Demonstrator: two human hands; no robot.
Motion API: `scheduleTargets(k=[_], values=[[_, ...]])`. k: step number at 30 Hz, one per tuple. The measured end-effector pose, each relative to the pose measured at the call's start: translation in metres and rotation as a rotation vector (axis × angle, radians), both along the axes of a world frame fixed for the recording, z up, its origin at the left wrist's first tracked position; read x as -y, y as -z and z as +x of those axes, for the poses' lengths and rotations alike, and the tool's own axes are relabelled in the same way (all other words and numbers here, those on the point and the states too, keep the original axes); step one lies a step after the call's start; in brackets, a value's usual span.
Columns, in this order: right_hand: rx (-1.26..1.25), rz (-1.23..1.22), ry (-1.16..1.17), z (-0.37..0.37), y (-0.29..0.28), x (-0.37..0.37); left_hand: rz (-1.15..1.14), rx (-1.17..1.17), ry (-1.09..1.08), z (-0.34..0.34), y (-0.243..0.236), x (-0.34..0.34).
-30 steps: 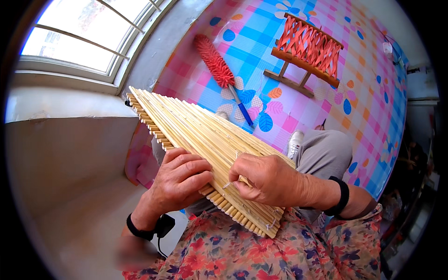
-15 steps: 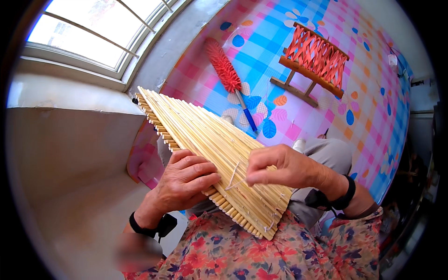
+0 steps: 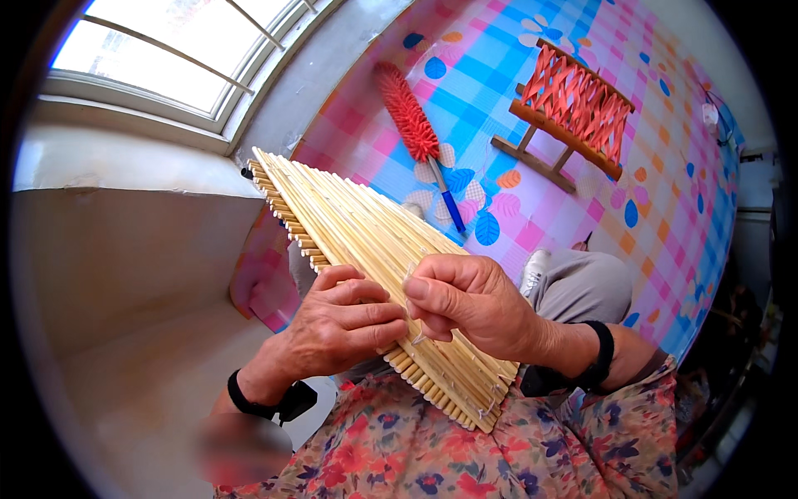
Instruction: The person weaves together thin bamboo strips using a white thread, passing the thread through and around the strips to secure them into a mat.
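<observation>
A mat of pale, thin straw-like stalks, tied side by side with white string, lies slanting across my lap. My left hand is closed over its near left edge, fingers curled on the top. Just right of it, my right hand is held above the mat in a pinch. A short length of thin white string shows at its fingertips; the rest is hidden by the fingers. Small knots of string dot the stalks toward the mat's lower right corner.
Ahead on the checked, flower-printed covering lie a red fluffy duster with a blue handle and a small wooden stool with a red strap seat. A barred window is at upper left, above a pale ledge.
My right hand has moved left and turned, bringing the string up close to my left hand. The left hand keeps its hold on the mat's edge. The view has shifted slightly.
</observation>
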State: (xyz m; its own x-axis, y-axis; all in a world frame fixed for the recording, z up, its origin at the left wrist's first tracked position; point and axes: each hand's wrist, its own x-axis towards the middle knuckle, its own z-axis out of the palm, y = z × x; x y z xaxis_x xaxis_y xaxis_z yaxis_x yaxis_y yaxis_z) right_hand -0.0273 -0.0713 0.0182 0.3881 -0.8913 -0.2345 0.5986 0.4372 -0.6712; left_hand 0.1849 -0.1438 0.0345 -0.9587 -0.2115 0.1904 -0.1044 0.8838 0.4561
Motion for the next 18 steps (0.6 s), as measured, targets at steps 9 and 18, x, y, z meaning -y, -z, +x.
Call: scheduleTargets(k=[9, 18], values=[[-0.035, 0.05, 0.136, -0.004, -0.001, -0.01, 0.024, -0.011, -0.018, -0.004, 0.007, -0.001], [0.147, 0.034, 0.423, -0.022, 0.0, -0.015, 0.023, 0.002, 0.028, -0.006, 0.006, 0.011]])
